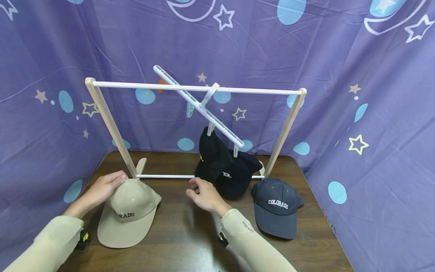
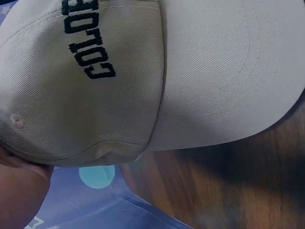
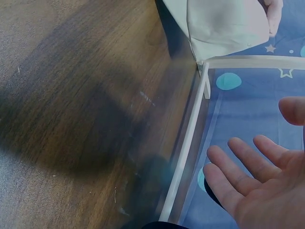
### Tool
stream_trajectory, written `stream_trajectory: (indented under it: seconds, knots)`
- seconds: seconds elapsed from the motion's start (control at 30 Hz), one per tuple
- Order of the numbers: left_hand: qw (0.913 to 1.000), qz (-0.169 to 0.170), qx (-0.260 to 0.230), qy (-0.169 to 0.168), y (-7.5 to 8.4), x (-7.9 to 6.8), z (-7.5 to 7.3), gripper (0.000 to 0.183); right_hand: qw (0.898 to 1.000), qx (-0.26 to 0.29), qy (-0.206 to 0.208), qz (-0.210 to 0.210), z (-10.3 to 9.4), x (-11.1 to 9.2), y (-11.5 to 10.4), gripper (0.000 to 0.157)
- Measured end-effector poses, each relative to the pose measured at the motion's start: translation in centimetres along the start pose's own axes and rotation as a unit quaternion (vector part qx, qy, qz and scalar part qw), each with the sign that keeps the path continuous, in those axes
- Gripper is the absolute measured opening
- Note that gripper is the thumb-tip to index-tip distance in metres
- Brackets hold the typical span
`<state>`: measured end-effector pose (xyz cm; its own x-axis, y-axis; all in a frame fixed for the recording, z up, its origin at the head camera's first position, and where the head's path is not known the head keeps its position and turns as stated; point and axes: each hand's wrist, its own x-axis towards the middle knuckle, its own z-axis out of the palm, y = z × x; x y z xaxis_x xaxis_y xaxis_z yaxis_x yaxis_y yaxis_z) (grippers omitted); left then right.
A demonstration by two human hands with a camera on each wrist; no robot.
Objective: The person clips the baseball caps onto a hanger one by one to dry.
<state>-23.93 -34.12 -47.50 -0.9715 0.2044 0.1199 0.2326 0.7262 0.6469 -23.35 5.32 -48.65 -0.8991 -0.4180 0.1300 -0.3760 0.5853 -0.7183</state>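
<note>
Head view looks down; closer wrist views share beige cap (image 1: 130, 211).

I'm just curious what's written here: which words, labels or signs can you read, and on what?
"COLORADO": dark gray cap.
"RADO" (head view), "COLO" (left wrist view): beige cap.
Possibly "R": right hanging cap.
Too small to read: script on right sleeve.
Too cut off to read: mark on left hanging cap.

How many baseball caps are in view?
4: beige cap in the left hand; left black cap and right black cap clipped to the hanger; slate COLORADO cap on the table, right. More may hide behind the hanging pair.
</note>
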Motion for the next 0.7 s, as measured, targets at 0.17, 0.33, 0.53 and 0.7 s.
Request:
stream_trajectory:
  seconds: [0.17, 0.33, 0.53, 0.7]
  knots:
    - [0.9999, 0.015, -0.003, 0.007, 0.7, 0.0, 0.1, 0.034, 1.0, 0.002, 0.001, 0.001, 0.0, -0.1, -0.1, 0.035]
    - [0.9996, 0.025, -0.014, 0.006, 1.7, 0.0, 0.1, 0.033, 1.0, 0.0, 0.002, 0.0, 0.0, -0.1, 0.0, 0.037]
    - [0.9983, 0.055, -0.014, 0.013, 3.0, 0.2, 0.2, 0.028, 1.0, -0.001, 0.004, -0.007, -0.1, -0.1, -0.5, 0.038]
    - [0.9974, 0.069, -0.015, 0.013, 4.1, 0.3, 0.1, 0.026, 1.0, 0.002, 0.001, -0.009, -0.1, -0.1, -0.9, 0.04]
